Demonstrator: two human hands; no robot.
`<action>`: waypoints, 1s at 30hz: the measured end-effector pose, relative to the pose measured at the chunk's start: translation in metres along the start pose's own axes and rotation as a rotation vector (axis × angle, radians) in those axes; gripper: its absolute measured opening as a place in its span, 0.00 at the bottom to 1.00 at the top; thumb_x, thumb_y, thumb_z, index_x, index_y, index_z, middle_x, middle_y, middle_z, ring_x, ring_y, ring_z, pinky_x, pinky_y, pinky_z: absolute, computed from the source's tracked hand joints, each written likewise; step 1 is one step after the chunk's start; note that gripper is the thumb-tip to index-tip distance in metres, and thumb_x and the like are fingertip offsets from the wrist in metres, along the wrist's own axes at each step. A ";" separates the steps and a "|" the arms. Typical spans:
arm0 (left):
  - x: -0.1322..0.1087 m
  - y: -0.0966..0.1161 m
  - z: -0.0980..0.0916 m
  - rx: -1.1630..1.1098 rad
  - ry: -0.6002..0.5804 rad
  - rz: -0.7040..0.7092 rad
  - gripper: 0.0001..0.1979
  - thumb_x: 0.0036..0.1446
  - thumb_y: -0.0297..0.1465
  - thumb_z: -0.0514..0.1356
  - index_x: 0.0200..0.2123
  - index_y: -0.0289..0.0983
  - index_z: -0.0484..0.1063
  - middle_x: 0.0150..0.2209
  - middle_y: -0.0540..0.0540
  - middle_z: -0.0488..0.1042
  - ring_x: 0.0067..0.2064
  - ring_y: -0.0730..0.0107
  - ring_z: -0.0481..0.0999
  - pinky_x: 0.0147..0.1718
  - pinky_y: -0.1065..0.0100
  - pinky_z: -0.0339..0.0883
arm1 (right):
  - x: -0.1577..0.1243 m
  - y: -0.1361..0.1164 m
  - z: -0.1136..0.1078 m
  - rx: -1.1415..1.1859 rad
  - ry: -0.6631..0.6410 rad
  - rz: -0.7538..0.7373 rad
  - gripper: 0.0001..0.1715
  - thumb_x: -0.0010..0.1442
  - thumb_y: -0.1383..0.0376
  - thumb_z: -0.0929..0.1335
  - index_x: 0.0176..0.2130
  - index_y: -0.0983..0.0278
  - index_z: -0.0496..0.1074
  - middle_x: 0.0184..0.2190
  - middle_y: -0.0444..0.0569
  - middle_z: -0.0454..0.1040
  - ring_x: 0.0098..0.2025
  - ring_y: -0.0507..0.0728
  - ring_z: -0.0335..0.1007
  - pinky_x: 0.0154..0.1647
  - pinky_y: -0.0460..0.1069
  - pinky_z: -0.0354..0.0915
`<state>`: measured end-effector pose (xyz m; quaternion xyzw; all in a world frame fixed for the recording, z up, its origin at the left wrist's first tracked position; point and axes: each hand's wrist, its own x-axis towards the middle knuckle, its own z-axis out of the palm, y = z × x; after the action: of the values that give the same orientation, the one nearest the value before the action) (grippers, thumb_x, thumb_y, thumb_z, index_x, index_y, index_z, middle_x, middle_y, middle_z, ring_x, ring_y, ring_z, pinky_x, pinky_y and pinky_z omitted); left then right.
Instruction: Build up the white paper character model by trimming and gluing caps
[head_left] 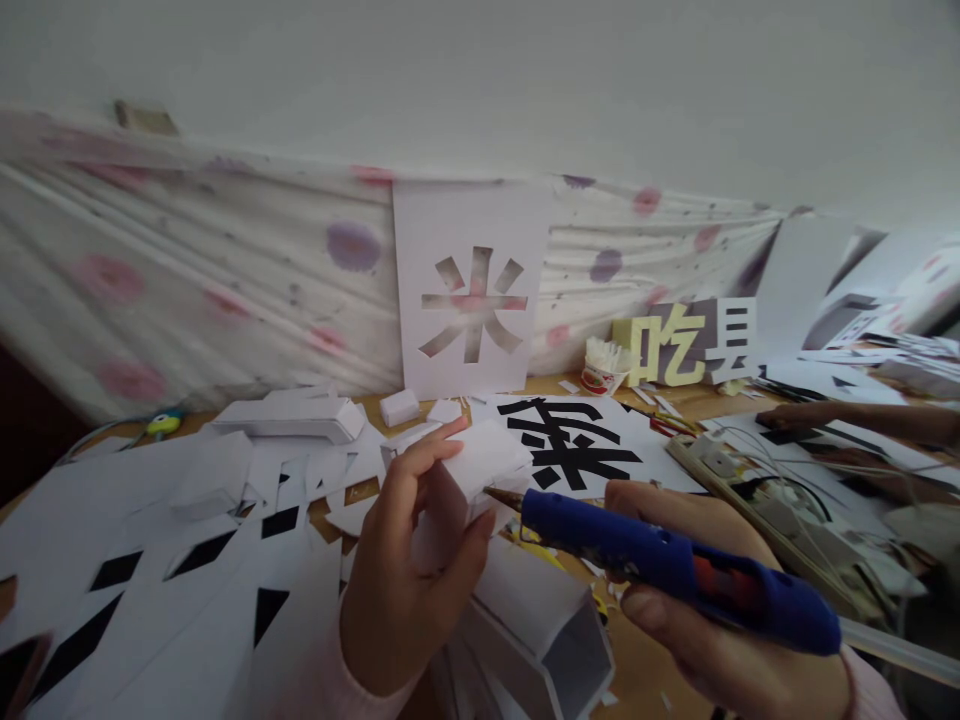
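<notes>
My left hand (420, 560) is closed on a folded white board piece (480, 460), thumb in front and fingers over its top. In my right hand (697, 600) is a blue hot glue gun (615, 540), held level with its metal nozzle pointing left. The nozzle tip is at the near edge of the white piece; whether it touches cannot be told. Just below lies a larger hollow white box shape (540, 620), partly hidden by both hands.
Cut white sheets (180, 600) spread over the left. Behind stand a board with a cut-out character (472, 360) and raised letters (667, 345) beside a cup of scraps (604, 370). A power strip (757, 520) with cords lies right, near another person's hand (802, 415).
</notes>
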<state>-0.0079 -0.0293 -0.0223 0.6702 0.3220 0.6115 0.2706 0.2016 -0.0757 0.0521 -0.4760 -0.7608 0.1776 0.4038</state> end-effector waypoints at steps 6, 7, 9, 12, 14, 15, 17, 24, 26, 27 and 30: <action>0.001 0.000 0.001 0.012 0.007 0.003 0.24 0.60 0.27 0.63 0.58 0.45 0.63 0.65 0.39 0.65 0.66 0.50 0.66 0.63 0.42 0.64 | 0.001 -0.001 -0.002 -0.035 0.001 -0.021 0.18 0.56 0.46 0.70 0.26 0.56 0.73 0.17 0.42 0.66 0.20 0.55 0.63 0.19 0.51 0.59; 0.001 0.000 0.001 0.007 0.005 0.002 0.24 0.60 0.27 0.63 0.58 0.45 0.63 0.65 0.39 0.65 0.66 0.50 0.66 0.63 0.42 0.64 | 0.001 -0.001 -0.003 -0.038 0.000 -0.016 0.18 0.56 0.46 0.70 0.25 0.56 0.73 0.17 0.43 0.66 0.20 0.56 0.63 0.20 0.51 0.59; 0.002 0.000 0.002 -0.001 0.002 0.002 0.24 0.60 0.27 0.64 0.58 0.45 0.63 0.65 0.39 0.65 0.65 0.50 0.67 0.63 0.43 0.65 | 0.001 0.000 -0.003 -0.037 -0.001 -0.003 0.19 0.56 0.46 0.70 0.25 0.56 0.72 0.17 0.43 0.66 0.19 0.56 0.62 0.19 0.51 0.59; 0.001 0.000 0.001 -0.005 -0.001 0.002 0.24 0.60 0.27 0.64 0.58 0.46 0.64 0.65 0.40 0.65 0.65 0.50 0.67 0.62 0.44 0.66 | 0.000 0.000 -0.003 -0.042 0.017 -0.008 0.20 0.56 0.46 0.70 0.24 0.56 0.71 0.16 0.43 0.66 0.18 0.56 0.63 0.18 0.51 0.60; 0.000 0.000 0.001 -0.006 0.006 0.001 0.24 0.60 0.27 0.64 0.58 0.46 0.64 0.64 0.41 0.66 0.65 0.50 0.67 0.63 0.43 0.65 | -0.001 0.000 -0.003 -0.053 0.036 -0.016 0.20 0.56 0.45 0.70 0.24 0.55 0.72 0.16 0.44 0.67 0.19 0.56 0.64 0.18 0.51 0.60; 0.000 0.000 0.000 -0.002 0.008 0.001 0.24 0.60 0.27 0.64 0.58 0.47 0.64 0.64 0.41 0.66 0.65 0.51 0.67 0.63 0.43 0.64 | -0.001 0.000 -0.002 -0.057 0.042 -0.018 0.20 0.57 0.44 0.70 0.25 0.55 0.72 0.16 0.44 0.67 0.19 0.57 0.65 0.18 0.51 0.60; -0.001 0.000 0.000 0.010 0.013 0.002 0.24 0.60 0.28 0.64 0.58 0.47 0.64 0.64 0.41 0.66 0.65 0.51 0.68 0.63 0.43 0.63 | -0.003 0.001 -0.002 -0.052 0.046 -0.011 0.20 0.57 0.44 0.70 0.26 0.54 0.74 0.17 0.44 0.68 0.20 0.57 0.67 0.18 0.52 0.60; 0.001 0.000 0.002 0.036 0.019 0.001 0.24 0.59 0.28 0.65 0.57 0.46 0.64 0.64 0.40 0.66 0.65 0.50 0.67 0.62 0.44 0.65 | -0.003 0.000 -0.002 -0.021 0.051 0.000 0.20 0.58 0.44 0.70 0.26 0.55 0.74 0.17 0.44 0.68 0.20 0.56 0.67 0.20 0.51 0.61; 0.001 0.000 0.002 0.032 0.018 0.001 0.24 0.59 0.28 0.65 0.57 0.46 0.65 0.64 0.40 0.66 0.65 0.50 0.67 0.62 0.44 0.65 | -0.002 0.000 -0.002 -0.031 0.042 -0.005 0.21 0.58 0.43 0.70 0.25 0.55 0.73 0.17 0.44 0.67 0.20 0.57 0.66 0.19 0.51 0.61; 0.001 0.000 0.001 0.027 0.016 -0.003 0.24 0.59 0.28 0.65 0.57 0.46 0.65 0.64 0.40 0.66 0.65 0.50 0.67 0.62 0.44 0.65 | -0.002 0.000 -0.002 -0.036 0.041 -0.007 0.22 0.57 0.43 0.69 0.25 0.55 0.73 0.16 0.44 0.67 0.20 0.57 0.66 0.18 0.51 0.61; 0.000 0.001 0.000 0.018 0.011 -0.005 0.25 0.59 0.28 0.65 0.58 0.46 0.64 0.65 0.40 0.65 0.65 0.50 0.67 0.62 0.45 0.66 | -0.002 0.000 -0.002 -0.042 0.052 -0.004 0.21 0.57 0.43 0.70 0.25 0.54 0.73 0.16 0.44 0.67 0.19 0.56 0.65 0.18 0.51 0.61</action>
<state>-0.0079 -0.0300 -0.0221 0.6683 0.3308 0.6116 0.2645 0.2038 -0.0774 0.0524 -0.4874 -0.7546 0.1484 0.4135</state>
